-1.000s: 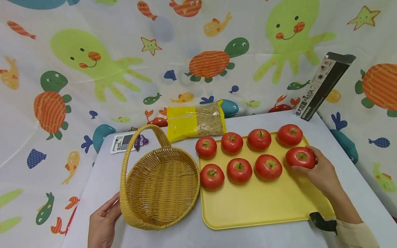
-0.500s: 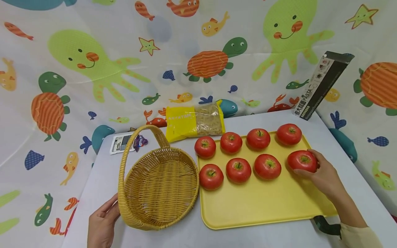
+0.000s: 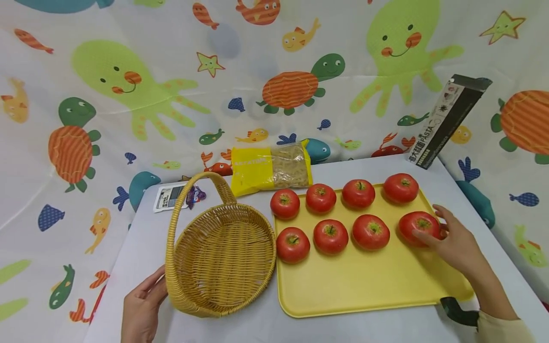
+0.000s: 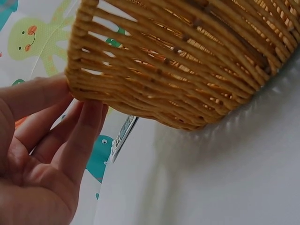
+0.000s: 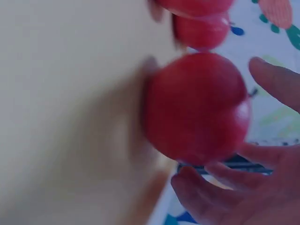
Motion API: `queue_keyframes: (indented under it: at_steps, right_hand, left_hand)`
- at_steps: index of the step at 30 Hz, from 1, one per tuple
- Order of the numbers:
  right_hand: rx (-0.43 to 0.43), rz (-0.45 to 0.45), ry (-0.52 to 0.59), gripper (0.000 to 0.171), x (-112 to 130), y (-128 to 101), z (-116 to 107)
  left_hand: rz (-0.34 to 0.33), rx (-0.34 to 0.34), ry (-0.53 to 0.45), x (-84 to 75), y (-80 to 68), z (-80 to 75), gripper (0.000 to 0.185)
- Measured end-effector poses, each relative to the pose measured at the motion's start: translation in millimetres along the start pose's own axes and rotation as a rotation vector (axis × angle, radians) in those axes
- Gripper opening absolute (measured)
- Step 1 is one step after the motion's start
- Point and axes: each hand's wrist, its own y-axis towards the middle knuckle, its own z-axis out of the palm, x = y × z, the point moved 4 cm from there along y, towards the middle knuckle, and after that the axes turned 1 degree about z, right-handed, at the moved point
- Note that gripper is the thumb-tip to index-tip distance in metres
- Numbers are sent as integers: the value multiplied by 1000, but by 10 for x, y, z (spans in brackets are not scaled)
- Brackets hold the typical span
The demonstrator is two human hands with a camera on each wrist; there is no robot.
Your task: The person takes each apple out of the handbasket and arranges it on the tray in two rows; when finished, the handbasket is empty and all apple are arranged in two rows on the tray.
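The wicker basket with its tall handle stands left of the yellow tray. My left hand is at its left side; the left wrist view shows thumb and fingertips pinching the edge of the woven basket. Two rows of red apples lie mostly on the tray. My right hand is spread around the right-hand apple of the front row. In the right wrist view the thumb stands off this apple, while the other fingers are close below it; whether they touch is unclear.
A yellow-and-clear pasta bag lies behind the tray. The dark pasta box leans at the back right. Behind the basket handle lie a white packet and a small purple packet. A patterned curtain closes off the back.
The right-hand apple has come slightly toward me and sits at the front row's end. My right hand's fingers have loosened from it. The left hand and basket stay put.
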Motion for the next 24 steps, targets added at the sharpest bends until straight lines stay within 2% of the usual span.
queue_keyframes:
  at_steps: [3,5,7,12,15,19,24]
  right_hand:
    - [-54,9,-5,94,-12,63,-170]
    - [-47,11,19,88,-45,145,-252]
    - [12,15,56,84,-96,244,-295]
    - [252,15,134,82,-201,482,-298]
    - [325,23,155,84,-203,563,-283]
    - [310,38,171,83,-173,603,-223]
    - [264,30,173,78,-158,616,-110]
  left_hand:
    - [4,-12,4,-7,2,16,29]
    - [0,-23,23,-13,7,16,29]
    - [-6,-31,48,-21,14,16,28]
    - [-4,-34,103,-36,38,66,28]
    - [5,-42,134,-57,56,142,28]
    - [13,-58,210,-131,91,190,28]
    - [-7,-86,278,-182,133,134,32]
